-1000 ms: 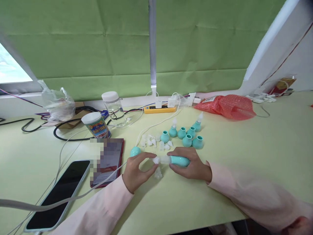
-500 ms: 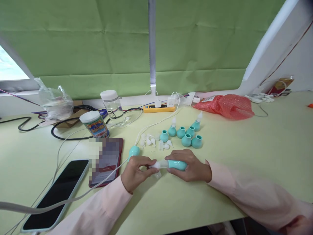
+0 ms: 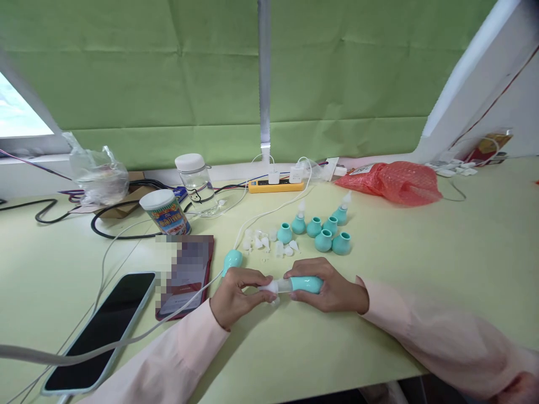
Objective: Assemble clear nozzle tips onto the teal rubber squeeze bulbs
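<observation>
The person's left hand (image 3: 238, 294) has thumb and forefinger pinched together on a white cap (image 3: 270, 287), while the right hand (image 3: 326, 286) is curled round a glossy turquoise bulb (image 3: 306, 284), its fingers closed on either side. Between the two grips runs a translucent tube (image 3: 284, 285), so cap, tube and bulb lie in one nearly level line, low over the table (image 3: 357, 348). A small clear piece (image 3: 275, 302) peeps out just below the left fingertips; I can't tell whether they touch it. Just beyond the left grip sits a turquoise pod (image 3: 233, 260) with a white cable running off it. Straight past the joined parts I see a scatter of little white pieces (image 3: 265, 242), and beyond the right grip stand five open-mouthed bulbs (image 3: 323, 240) plus two tipped bulbs (image 3: 298, 224), each topped with a pale nozzle. Left of the left grip lie a red-edged phone (image 3: 187, 275) and, farther off, a dark-screened phone (image 3: 101, 331). Well beyond both grips is a yellow power strip (image 3: 275, 187), with a red bubble-wrap bundle (image 3: 398, 182) to its right.
</observation>
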